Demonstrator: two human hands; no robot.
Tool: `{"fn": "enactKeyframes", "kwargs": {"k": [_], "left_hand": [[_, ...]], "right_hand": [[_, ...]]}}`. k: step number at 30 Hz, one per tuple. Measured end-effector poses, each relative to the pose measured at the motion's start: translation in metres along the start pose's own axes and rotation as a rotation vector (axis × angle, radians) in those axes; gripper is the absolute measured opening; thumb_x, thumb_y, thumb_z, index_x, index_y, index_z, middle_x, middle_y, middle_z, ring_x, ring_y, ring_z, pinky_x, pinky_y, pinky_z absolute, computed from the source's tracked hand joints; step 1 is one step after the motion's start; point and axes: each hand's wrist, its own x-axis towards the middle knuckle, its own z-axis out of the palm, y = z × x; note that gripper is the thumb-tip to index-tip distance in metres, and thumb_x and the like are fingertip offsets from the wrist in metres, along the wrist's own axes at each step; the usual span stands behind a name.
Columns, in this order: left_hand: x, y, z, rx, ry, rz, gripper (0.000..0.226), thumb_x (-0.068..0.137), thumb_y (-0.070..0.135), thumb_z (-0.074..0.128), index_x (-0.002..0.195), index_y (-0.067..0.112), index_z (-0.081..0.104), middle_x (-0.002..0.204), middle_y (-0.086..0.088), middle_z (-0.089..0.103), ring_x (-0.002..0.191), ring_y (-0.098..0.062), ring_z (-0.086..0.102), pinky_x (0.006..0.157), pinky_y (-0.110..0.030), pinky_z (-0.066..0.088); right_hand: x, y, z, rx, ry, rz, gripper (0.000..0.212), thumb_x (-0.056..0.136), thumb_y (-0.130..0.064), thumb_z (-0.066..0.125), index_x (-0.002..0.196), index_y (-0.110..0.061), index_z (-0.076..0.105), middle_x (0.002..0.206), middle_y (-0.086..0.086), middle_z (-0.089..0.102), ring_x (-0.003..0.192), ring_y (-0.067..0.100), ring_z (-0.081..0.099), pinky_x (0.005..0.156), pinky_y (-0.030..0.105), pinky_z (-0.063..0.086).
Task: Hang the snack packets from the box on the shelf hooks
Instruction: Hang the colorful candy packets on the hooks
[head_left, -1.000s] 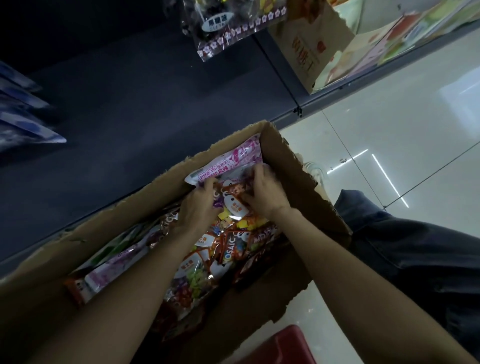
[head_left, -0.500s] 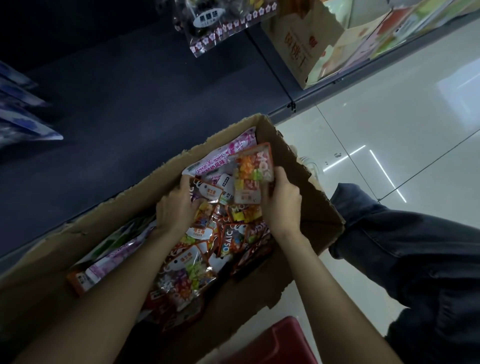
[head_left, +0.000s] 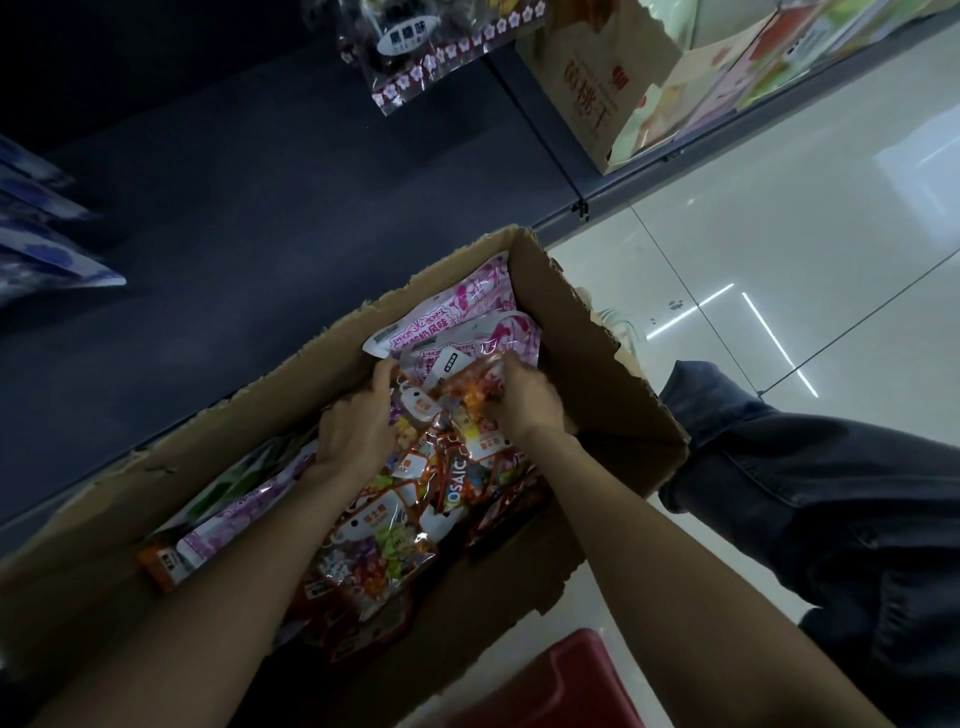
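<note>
While both my hands are down inside the cardboard box (head_left: 597, 364), my right hand (head_left: 524, 400) pinches an orange snack packet (head_left: 467, 387) on top of the pile and my left hand (head_left: 358, 426) rests with curled fingers on the other snack packets (head_left: 395, 525) just beside it.

Both forearms are bare, without sleeves, watch or rings visible; dark blue denim trousers (head_left: 831, 519) cover the leg at right of frame.
</note>
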Motion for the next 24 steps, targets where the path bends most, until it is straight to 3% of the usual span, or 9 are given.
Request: {"fn": "enactKeyframes", "kwargs": {"k": [3, 5, 9, 13, 17, 21, 24], "left_hand": [[-0.008, -0.005, -0.002, 0.027, 0.024, 0.036, 0.071, 0.089, 0.024, 0.061, 0.140, 0.027, 0.011, 0.104, -0.007, 0.065, 0.082, -0.028, 0.065, 0.065, -0.037, 0.051], [-0.013, -0.008, -0.006, -0.001, 0.046, 0.050, 0.066, 0.089, 0.027, 0.060, 0.138, 0.026, 0.015, 0.103, -0.007, 0.066, 0.081, -0.029, 0.065, 0.065, -0.038, 0.052], [-0.020, -0.007, -0.018, -0.030, 0.063, 0.072, 0.064, 0.090, 0.028, 0.059, 0.141, 0.023, 0.020, 0.102, -0.008, 0.066, 0.080, -0.032, 0.066, 0.064, -0.038, 0.051], [-0.022, -0.003, -0.026, -0.034, 0.068, 0.064, 0.065, 0.089, 0.024, 0.061, 0.141, 0.022, 0.021, 0.099, -0.007, 0.067, 0.079, -0.029, 0.066, 0.062, -0.035, 0.049], [-0.020, 0.005, -0.032, -0.074, 0.058, 0.052, 0.068, 0.089, 0.015, 0.063, 0.141, 0.022, 0.020, 0.091, -0.003, 0.065, 0.075, -0.023, 0.065, 0.055, -0.030, 0.043], [-0.025, 0.013, -0.049, -0.123, 0.087, 0.062, 0.064, 0.087, 0.011, 0.065, 0.139, 0.019, 0.029, 0.095, -0.003, 0.067, 0.070, -0.014, 0.061, 0.053, -0.022, 0.045], [-0.042, 0.025, -0.083, -0.112, 0.182, 0.120, 0.044, 0.088, 0.019, 0.065, 0.128, 0.015, 0.048, 0.099, -0.003, 0.068, 0.077, -0.015, 0.061, 0.065, -0.024, 0.043]], "right_hand": [[0.006, 0.012, 0.003, -0.252, -0.166, -0.250, 0.060, 0.086, -0.013, 0.064, 0.140, -0.013, 0.037, 0.144, 0.012, 0.036, 0.132, 0.031, 0.035, 0.108, 0.042, 0.033], [0.010, 0.015, 0.005, -0.453, -0.212, -0.334, 0.058, 0.089, -0.016, 0.059, 0.142, -0.017, 0.036, 0.149, 0.012, 0.026, 0.135, 0.032, 0.029, 0.109, 0.046, 0.030], [0.007, 0.008, 0.009, -0.665, -0.100, -0.390, 0.053, 0.094, -0.022, 0.048, 0.144, -0.022, 0.028, 0.134, 0.011, 0.051, 0.127, 0.031, 0.040, 0.106, 0.041, 0.030], [0.003, 0.007, 0.003, -0.595, -0.075, -0.378, 0.048, 0.090, -0.021, 0.055, 0.135, -0.019, 0.038, 0.124, 0.008, 0.058, 0.121, 0.026, 0.048, 0.106, 0.039, 0.030], [-0.012, 0.005, -0.017, -0.364, -0.004, -0.349, 0.030, 0.091, -0.016, 0.056, 0.120, -0.020, 0.062, 0.115, 0.004, 0.061, 0.114, 0.022, 0.054, 0.095, 0.035, 0.047], [-0.044, -0.003, -0.045, -0.142, 0.170, -0.339, 0.034, 0.088, -0.026, 0.064, 0.118, -0.014, 0.057, 0.115, 0.005, 0.059, 0.109, 0.025, 0.056, 0.080, 0.035, 0.048], [-0.074, -0.012, -0.078, -0.083, 0.231, -0.374, 0.029, 0.088, -0.026, 0.063, 0.112, -0.013, 0.054, 0.101, 0.006, 0.066, 0.093, 0.028, 0.064, 0.069, 0.031, 0.043]]}}
